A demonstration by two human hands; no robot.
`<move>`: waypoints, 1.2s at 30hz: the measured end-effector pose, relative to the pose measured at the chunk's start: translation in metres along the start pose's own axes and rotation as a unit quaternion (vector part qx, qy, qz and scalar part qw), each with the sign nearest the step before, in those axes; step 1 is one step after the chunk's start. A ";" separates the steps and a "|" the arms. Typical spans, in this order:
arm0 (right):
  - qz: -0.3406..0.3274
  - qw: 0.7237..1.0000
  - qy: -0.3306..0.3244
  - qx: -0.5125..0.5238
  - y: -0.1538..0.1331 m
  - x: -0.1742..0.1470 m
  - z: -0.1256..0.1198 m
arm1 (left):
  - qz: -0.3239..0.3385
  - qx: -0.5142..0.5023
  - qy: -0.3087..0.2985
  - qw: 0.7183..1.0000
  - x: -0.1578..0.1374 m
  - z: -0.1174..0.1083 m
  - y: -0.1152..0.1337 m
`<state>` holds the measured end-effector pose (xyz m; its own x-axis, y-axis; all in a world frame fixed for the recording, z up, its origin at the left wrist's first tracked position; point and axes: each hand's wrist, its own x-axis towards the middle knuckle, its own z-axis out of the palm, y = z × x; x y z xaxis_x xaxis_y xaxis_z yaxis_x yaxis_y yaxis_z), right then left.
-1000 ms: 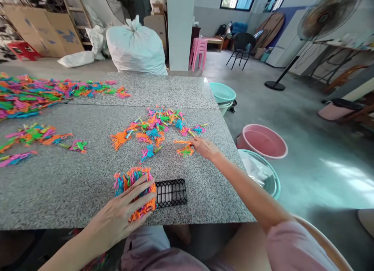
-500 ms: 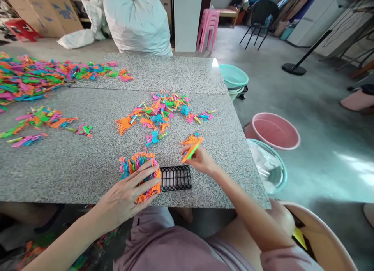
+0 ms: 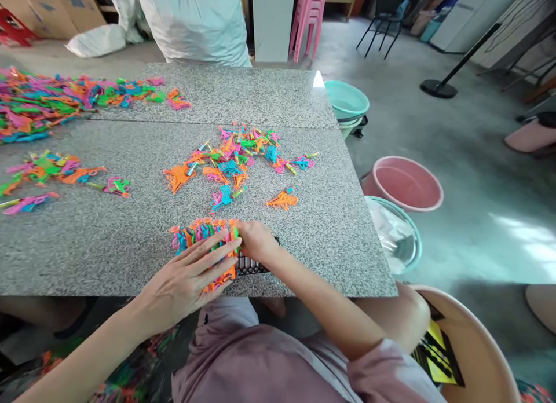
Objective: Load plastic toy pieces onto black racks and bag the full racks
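My left hand [image 3: 191, 270] lies with outstretched fingers across a tight row of colourful flat plastic toy pieces [image 3: 204, 226], standing on edge in a black openwork rack [image 3: 252, 265]. Its thumb is hidden. At the right end of that row, my right hand [image 3: 259, 241] has its fingers closed on a green and orange plastic toy piece [image 3: 237, 234], pressed up against the others. My right hand and wrist cover much of the rack's bare end. Just beyond lies a loose orange piece [image 3: 283, 199], with a blue one [image 3: 222, 197] further left.
A loose pile of pieces [image 3: 234, 154] lies mid-table, a smaller pile [image 3: 52, 168] at left and a big heap [image 3: 39, 105] at far left. Tubs, one pink [image 3: 408, 183], stand right of the granite table [image 3: 330, 235]. A white sack [image 3: 195, 24] stands behind.
My right hand has moved left and down, bringing its pieces from above the table to the end of the row. My left hand stays on the row. The view has tilted down slightly.
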<state>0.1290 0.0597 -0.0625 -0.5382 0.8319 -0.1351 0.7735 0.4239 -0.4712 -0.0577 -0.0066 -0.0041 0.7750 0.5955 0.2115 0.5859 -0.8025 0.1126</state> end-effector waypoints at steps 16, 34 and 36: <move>0.052 0.983 0.087 -0.154 0.133 0.013 -0.079 | -0.007 0.007 -0.012 1.000 0.001 0.004 -0.002; 0.145 0.979 0.078 0.124 -0.006 -0.073 0.044 | -0.029 -0.044 -0.020 0.998 0.006 0.003 0.003; 0.142 0.986 0.054 0.064 -0.011 -0.072 0.035 | -0.037 -0.052 -0.021 0.998 0.006 0.003 0.004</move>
<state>0.1475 -0.0180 -0.0778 -0.2624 0.9465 -0.1878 0.8355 0.1255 -0.5350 -0.0505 -0.0059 -0.0053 0.7416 0.6518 0.1586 0.6151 -0.7551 0.2267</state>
